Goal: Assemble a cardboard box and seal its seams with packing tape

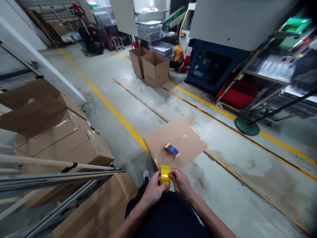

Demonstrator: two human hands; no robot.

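A roll of yellow packing tape [165, 177] is held in front of my body. My left hand [154, 188] grips it from the left, with the thumb across its near side. The fingers of my right hand [182, 181] are pinched together at the roll's right edge; whether they hold the tape's loose end is too small to make out. Just beyond my hands stands a cardboard box [188, 132] with its top flaps closed and a shiny strip of clear tape on it. On that top lies a small blue object with orange ends [172, 150].
Stacked cardboard boxes [74, 138] and a rack with metal rails [74, 175] are close on my left. Two open cartons [155, 71] stand ahead, near a crouching person [177, 54]. At right are a blue machine base [210, 67] and a green round stand base [247, 126].
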